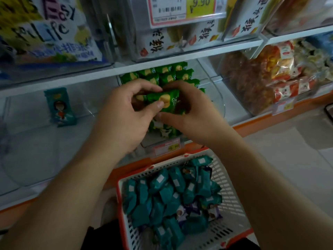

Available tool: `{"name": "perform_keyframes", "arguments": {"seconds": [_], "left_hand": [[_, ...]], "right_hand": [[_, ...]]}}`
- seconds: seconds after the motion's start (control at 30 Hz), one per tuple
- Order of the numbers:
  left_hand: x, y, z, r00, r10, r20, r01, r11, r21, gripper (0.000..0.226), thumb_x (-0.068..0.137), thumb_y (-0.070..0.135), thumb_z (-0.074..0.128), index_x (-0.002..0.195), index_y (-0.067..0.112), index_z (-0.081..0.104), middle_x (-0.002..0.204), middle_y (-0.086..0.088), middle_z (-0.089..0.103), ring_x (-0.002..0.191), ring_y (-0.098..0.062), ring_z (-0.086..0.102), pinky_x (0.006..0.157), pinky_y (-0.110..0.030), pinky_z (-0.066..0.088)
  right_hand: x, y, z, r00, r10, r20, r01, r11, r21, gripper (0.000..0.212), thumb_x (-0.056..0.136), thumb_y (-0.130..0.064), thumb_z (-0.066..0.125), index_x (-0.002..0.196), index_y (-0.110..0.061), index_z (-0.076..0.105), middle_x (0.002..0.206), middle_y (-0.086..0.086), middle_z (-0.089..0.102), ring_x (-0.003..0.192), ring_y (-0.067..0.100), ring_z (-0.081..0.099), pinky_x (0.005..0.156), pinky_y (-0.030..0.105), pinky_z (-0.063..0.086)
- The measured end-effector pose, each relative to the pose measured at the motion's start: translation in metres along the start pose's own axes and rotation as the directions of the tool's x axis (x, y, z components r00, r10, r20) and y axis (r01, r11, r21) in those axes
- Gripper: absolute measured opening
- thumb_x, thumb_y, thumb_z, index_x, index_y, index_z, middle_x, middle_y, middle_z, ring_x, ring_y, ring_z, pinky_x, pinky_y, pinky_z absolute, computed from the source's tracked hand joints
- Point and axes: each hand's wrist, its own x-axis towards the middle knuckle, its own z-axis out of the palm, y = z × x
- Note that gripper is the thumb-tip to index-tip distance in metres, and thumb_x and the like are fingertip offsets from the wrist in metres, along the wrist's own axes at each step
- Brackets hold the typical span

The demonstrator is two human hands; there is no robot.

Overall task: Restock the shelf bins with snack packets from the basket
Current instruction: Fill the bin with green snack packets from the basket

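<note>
Fingers point(159, 105) around green packet point(168, 101), label unreadable

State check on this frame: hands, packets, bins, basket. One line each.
left hand: pinches the green packet
right hand: grips the same packet
green packet: held over the middle bin
middle bin: partly filled with green packets
left bin: one teal packet standing inside
basket: holds many teal packets
</note>
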Motion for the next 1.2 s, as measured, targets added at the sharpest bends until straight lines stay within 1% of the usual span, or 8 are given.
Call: {"name": "perform_keyframes", "arguments": {"seconds": [0.2, 0.37, 0.53, 0.67, 0.73, 0.9, 1.03, 1.2], "left_hand": [[0.003, -0.017, -0.003, 0.999, -0.030, 0.019, 0.023, 0.958, 0.287, 0.021, 0.092, 0.033, 0.076, 0.109, 0.043, 0.067, 0.089, 0.023, 0.059, 0.075, 0.004, 0.057, 0.059, -0.014, 0.037], [0.000, -0.030, 0.005, 0.999, 0.037, 0.030, -0.047, 0.853, 0.520, 0.019, 0.087, 0.019, 0.077, 0.099, 0.031, 0.069, 0.091, 0.006, 0.065, 0.085, -0.021, 0.061, 0.071, -0.034, 0.050], [-0.010, -0.032, 0.025, 0.989, 0.129, 0.071, -0.136, 0.619, 0.773, 0.020, 0.077, 0.005, 0.075, 0.092, 0.018, 0.074, 0.103, 0.000, 0.064, 0.103, -0.030, 0.049, 0.079, -0.039, 0.027], [-0.012, -0.033, 0.033, 0.995, 0.088, 0.037, -0.082, 0.582, 0.809, 0.035, 0.069, 0.003, 0.081, 0.098, 0.020, 0.073, 0.106, 0.000, 0.061, 0.107, -0.029, 0.046, 0.081, -0.037, 0.023], [-0.013, -0.034, 0.034, 0.994, 0.110, 0.018, -0.079, 0.590, 0.803, 0.041, 0.070, 0.002, 0.082, 0.104, 0.023, 0.072, 0.107, 0.001, 0.060, 0.108, -0.029, 0.046, 0.084, -0.038, 0.023], [-0.023, -0.011, 0.047, 0.970, 0.188, 0.155, -0.243, 0.762, 0.600, 0.008, 0.091, 0.019, 0.067, 0.097, 0.024, 0.066, 0.097, 0.007, 0.057, 0.090, -0.018, 0.055, 0.075, -0.037, 0.047], [-0.028, -0.023, 0.066, 0.958, -0.049, 0.282, -0.147, 0.761, 0.631, 0.030, 0.104, 0.047, 0.039, 0.090, 0.026, 0.054, 0.087, 0.008, 0.050, 0.078, -0.016, 0.055, 0.060, -0.033, 0.046], [-0.026, -0.035, 0.074, 0.946, -0.086, 0.314, -0.151, 0.739, 0.656, 0.035, 0.104, 0.056, 0.031, 0.101, 0.028, 0.053, 0.086, 0.006, 0.051, 0.077, -0.018, 0.057, 0.055, -0.031, 0.040]], "right_hand": [[0.016, 0.012, 0.023, 0.999, -0.025, 0.025, 0.031, 0.957, -0.290, 0.051, 0.083, -0.036, 0.084, 0.127, -0.027, 0.061, 0.107, -0.014, 0.067, 0.089, 0.002, 0.065, 0.071, 0.019, 0.054], [0.015, 0.029, 0.040, 0.989, -0.119, 0.085, 0.146, 0.826, -0.544, 0.049, 0.077, -0.028, 0.084, 0.123, -0.021, 0.068, 0.119, 0.004, 0.057, 0.103, 0.028, 0.057, 0.082, 0.045, 0.056], [0.006, 0.035, 0.043, 0.986, -0.146, 0.081, 0.166, 0.808, -0.566, 0.045, 0.077, -0.006, 0.071, 0.121, -0.016, 0.065, 0.125, 0.008, 0.049, 0.100, 0.030, 0.056, 0.073, 0.048, 0.058], [0.005, 0.027, 0.013, 0.983, -0.091, -0.159, 0.003, 0.875, -0.485, 0.038, 0.079, 0.007, 0.058, 0.109, -0.016, 0.065, 0.113, 0.000, 0.057, 0.090, 0.019, 0.058, 0.065, 0.021, 0.048], [0.004, 0.030, -0.008, 0.973, -0.004, -0.230, -0.117, 0.853, -0.509, 0.026, 0.080, 0.004, 0.055, 0.093, -0.017, 0.065, 0.094, -0.001, 0.062, 0.077, 0.018, 0.058, 0.057, 0.020, 0.041], [-0.006, 0.046, -0.024, 0.941, 0.337, -0.027, -0.270, 0.700, -0.662, 0.027, 0.087, -0.029, 0.046, 0.087, -0.024, 0.073, 0.080, 0.002, 0.067, 0.073, 0.026, 0.065, 0.074, 0.037, 0.059], [-0.011, 0.046, -0.017, 0.942, 0.333, 0.037, -0.192, 0.627, -0.755, 0.031, 0.100, -0.036, 0.041, 0.091, -0.024, 0.069, 0.092, 0.004, 0.067, 0.090, 0.029, 0.062, 0.085, 0.036, 0.041], [-0.012, 0.044, -0.018, 0.950, 0.284, 0.127, -0.063, 0.574, -0.816, 0.033, 0.105, -0.039, 0.034, 0.092, -0.025, 0.060, 0.106, -0.003, 0.069, 0.106, 0.026, 0.064, 0.098, 0.042, 0.043]]}}
